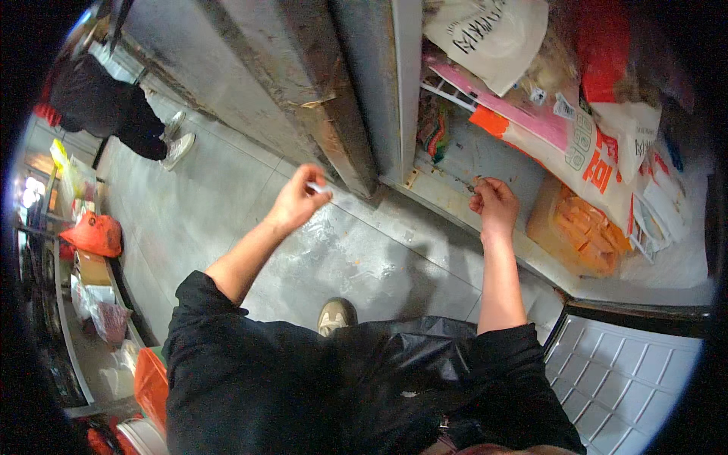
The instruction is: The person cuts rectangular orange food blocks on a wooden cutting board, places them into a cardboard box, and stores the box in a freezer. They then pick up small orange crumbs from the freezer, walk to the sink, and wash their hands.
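Note:
My left hand (298, 199) is raised over the tiled floor beside an upright grey cabinet panel. Its fingers are curled, a little blurred, around a small white object (318, 188) whose kind I cannot tell. My right hand (497, 203) hovers over the front sill of an open freezer compartment (497, 155). The fingers are pressed together, and what they hold, if anything, is too small to name. Past that hand, packages fill the compartment: a white and orange bag (580, 155), a pink package (523, 114) and a clear bag of orange food (584, 227).
A white printed bag (489, 38) lies at the compartment's far end. The freezer door's ribbed white lining (618, 371) stands at lower right. Shelves with an orange-red bag (95, 233) run along the left. Another person in dark clothes (106, 95) stands at upper left.

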Available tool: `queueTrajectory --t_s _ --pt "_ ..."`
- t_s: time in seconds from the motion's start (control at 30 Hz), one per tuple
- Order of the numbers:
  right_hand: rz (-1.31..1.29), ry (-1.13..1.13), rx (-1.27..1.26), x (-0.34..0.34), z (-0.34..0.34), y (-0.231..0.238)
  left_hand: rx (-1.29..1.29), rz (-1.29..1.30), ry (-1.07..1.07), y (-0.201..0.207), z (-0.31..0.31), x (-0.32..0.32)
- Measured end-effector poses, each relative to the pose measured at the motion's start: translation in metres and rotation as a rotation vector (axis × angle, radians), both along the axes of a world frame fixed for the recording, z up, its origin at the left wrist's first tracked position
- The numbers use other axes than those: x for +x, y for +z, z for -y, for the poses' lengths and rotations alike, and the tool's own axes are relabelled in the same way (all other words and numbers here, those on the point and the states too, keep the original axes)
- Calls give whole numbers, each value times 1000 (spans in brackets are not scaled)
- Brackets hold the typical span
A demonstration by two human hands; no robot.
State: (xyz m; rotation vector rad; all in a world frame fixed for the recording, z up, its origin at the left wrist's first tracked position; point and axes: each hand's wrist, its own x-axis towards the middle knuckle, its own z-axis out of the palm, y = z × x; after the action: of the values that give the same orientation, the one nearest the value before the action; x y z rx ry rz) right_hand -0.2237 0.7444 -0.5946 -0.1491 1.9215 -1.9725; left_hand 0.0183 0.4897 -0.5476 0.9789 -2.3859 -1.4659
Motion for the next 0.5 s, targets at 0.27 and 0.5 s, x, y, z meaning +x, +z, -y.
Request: queueTrajectory --t_s 0.27,0.5 --pt "6 46 -49 22 -5 16 -205 -253 27 26 -5 -29" --pt "-8 29 23 18 -19 14 -122 -234 19 47 -15 -30"
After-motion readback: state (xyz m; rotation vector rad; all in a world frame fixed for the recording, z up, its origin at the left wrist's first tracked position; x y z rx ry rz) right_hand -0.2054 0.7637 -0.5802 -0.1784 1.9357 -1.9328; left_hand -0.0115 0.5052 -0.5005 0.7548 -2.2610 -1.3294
